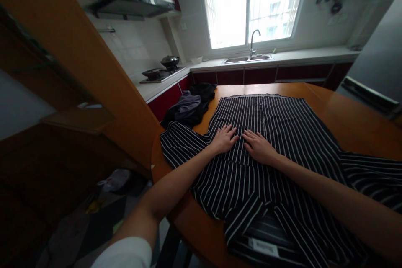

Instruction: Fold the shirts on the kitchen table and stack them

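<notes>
A black shirt with white stripes [289, 134] lies spread on a wooden table, its collar towards me and its hem at the far side. One sleeve reaches out to the left, the other runs off to the right edge of the view. My left hand [223, 139] rests flat on the middle of the shirt with its fingers stretched out. Close beside it, a small gap apart, my right hand [259, 146] also presses flat on the cloth. Neither hand grips anything. Inside the collar a pale label [264, 247] shows.
The wooden table [351, 113] has a rounded edge. Dark crumpled clothes [188, 104] lie at its far left. Beyond are a stove [161, 74] with pans, a counter with a sink [238, 60] and a window. A fridge [377, 58] stands at right, a wooden partition [103, 63] at left.
</notes>
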Available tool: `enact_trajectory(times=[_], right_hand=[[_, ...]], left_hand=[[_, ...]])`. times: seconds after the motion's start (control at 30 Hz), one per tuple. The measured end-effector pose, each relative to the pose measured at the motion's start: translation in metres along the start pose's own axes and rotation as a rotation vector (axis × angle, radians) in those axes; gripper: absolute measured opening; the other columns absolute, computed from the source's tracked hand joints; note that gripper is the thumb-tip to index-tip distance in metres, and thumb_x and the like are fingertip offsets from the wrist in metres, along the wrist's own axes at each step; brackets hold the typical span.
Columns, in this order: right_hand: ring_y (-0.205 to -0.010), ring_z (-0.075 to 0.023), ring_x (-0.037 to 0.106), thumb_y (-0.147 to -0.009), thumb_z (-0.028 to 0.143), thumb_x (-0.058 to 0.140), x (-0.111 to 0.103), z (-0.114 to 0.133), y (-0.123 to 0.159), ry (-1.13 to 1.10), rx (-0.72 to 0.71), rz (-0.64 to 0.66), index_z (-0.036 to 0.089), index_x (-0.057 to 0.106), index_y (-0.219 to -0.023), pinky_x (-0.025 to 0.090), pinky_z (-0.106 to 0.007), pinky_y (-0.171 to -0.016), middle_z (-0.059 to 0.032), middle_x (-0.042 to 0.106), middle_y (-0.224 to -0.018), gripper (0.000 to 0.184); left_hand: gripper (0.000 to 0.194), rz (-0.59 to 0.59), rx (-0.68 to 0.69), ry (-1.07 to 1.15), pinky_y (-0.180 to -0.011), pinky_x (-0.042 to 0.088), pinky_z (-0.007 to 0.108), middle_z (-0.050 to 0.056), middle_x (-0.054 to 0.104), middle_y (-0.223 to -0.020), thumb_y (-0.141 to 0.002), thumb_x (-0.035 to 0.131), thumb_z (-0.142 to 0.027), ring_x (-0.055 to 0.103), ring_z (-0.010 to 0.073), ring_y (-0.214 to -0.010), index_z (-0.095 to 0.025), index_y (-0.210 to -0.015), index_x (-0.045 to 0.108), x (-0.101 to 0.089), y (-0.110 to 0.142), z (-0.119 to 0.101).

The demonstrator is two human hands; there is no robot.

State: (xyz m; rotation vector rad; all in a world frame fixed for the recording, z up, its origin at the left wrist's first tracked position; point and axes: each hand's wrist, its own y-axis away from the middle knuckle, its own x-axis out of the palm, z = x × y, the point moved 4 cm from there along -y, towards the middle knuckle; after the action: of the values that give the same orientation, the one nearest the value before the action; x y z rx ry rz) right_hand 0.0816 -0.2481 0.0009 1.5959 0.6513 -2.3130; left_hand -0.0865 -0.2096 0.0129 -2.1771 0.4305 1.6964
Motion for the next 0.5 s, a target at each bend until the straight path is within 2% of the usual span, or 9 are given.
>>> enact_trajectory(times=[0.1, 0.2, 0.27, 0.37, 0.43, 0.5], right_hand=[[-0.15, -0.0268, 0.028, -0.1, 0.033, 0.036, 0.0, 0.0, 0.0, -0.012, -0.001, -0.006, 0.014, 0.047, -0.149, 0.021, -0.052, -0.122, -0.0137, 0.038, -0.159, 0.054], [-0.15, -0.0271, 0.029, -0.1, 0.033, 0.036, 0.001, -0.001, 0.0, -0.017, -0.001, -0.008, 0.014, 0.048, -0.148, 0.021, -0.052, -0.122, -0.0134, 0.039, -0.158, 0.054], [-0.15, -0.0271, 0.029, -0.099, 0.034, 0.036, 0.003, -0.003, 0.0, -0.019, 0.001, -0.009, 0.015, 0.048, -0.148, 0.021, -0.053, -0.122, -0.0132, 0.04, -0.158, 0.054], [-0.15, -0.0274, 0.029, -0.099, 0.034, 0.038, 0.005, -0.004, 0.0, -0.013, -0.003, -0.019, 0.015, 0.049, -0.148, 0.022, -0.052, -0.122, -0.0132, 0.041, -0.158, 0.054], [-0.149, -0.0275, 0.03, -0.099, 0.034, 0.037, 0.006, -0.005, -0.001, -0.002, -0.005, -0.025, 0.013, 0.049, -0.148, 0.022, -0.052, -0.122, -0.0133, 0.041, -0.158, 0.054], [-0.149, -0.0276, 0.031, -0.099, 0.034, 0.036, 0.008, -0.005, -0.001, 0.008, -0.005, -0.031, 0.012, 0.049, -0.148, 0.023, -0.052, -0.122, -0.0135, 0.041, -0.157, 0.055]], left_hand=[[0.05, -0.089, 0.034, 0.101, -0.119, 0.031, 0.041, 0.011, 0.047, -0.154, -0.103, 0.044, -0.042, 0.04, 0.0253, -0.144, -0.017, -0.145, 0.052, -0.016, -0.003, 0.005], [0.042, -0.178, 0.029, 0.173, -0.112, 0.04, 0.031, 0.011, 0.062, -0.139, -0.1, 0.052, -0.034, 0.057, 0.0214, -0.129, -0.014, -0.135, 0.062, -0.052, -0.004, 0.028], [0.04, -0.239, -0.113, 0.176, -0.106, 0.045, 0.027, 0.01, 0.067, -0.132, -0.097, 0.058, -0.032, 0.063, 0.0208, -0.121, -0.015, -0.132, 0.065, -0.083, 0.002, 0.062], [0.04, -0.344, -0.459, 0.116, -0.096, 0.048, 0.024, 0.008, 0.07, -0.127, -0.093, 0.063, -0.028, 0.067, 0.0195, -0.111, -0.017, -0.132, 0.065, -0.125, 0.027, 0.128], [0.039, -0.406, -0.616, 0.066, -0.096, 0.048, 0.027, 0.013, 0.07, -0.126, -0.093, 0.06, -0.023, 0.066, 0.0223, -0.112, -0.012, -0.131, 0.064, -0.141, 0.052, 0.168], [0.035, -0.444, -0.758, 0.025, -0.095, 0.048, 0.032, 0.018, 0.07, -0.121, -0.091, 0.059, -0.018, 0.066, 0.0259, -0.111, -0.009, -0.124, 0.067, -0.144, 0.08, 0.2]])
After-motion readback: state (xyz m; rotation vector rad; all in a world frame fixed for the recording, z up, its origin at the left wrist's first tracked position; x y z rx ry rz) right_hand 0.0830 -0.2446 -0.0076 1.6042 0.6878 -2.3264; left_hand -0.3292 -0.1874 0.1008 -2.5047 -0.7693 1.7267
